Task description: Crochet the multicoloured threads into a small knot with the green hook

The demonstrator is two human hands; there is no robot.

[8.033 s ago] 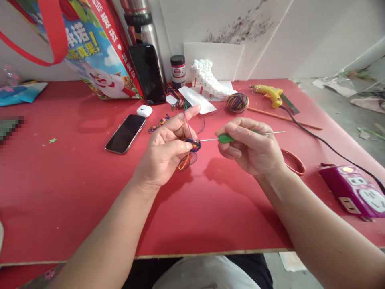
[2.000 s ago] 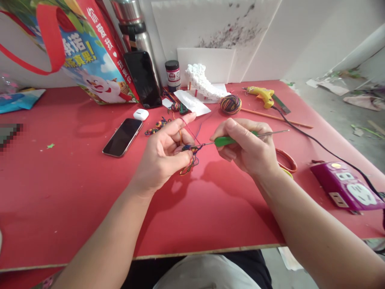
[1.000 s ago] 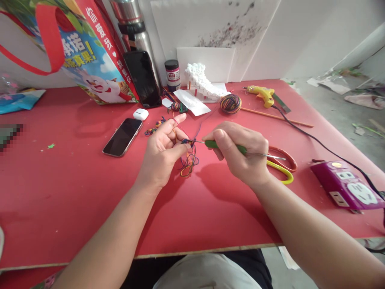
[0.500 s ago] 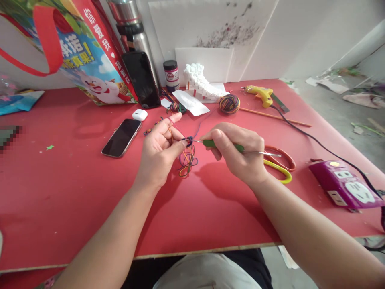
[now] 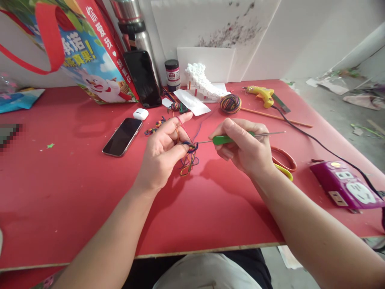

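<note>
Between thumb and fingers, my left hand pinches a small piece of dark multicoloured yarn work. A strand runs over its raised index finger, and loose yarn loops hang below. The green handle of a thin metal hook is in my right hand, with the fingers closed round it. The hook's left end meets the yarn work; its other metal end sticks out to the right past my hand. Behind both hands lies a multicoloured yarn ball.
On the red table lie a phone, a white earbud case, scissors, a stick, a yellow glue gun and a purple box. A bag, flask and jar stand behind.
My right hand has moved slightly right with the hook, whose handle now sits farther from the yarn work. The hook's rear end points more level. More of the yarn work shows at my left fingertips.
</note>
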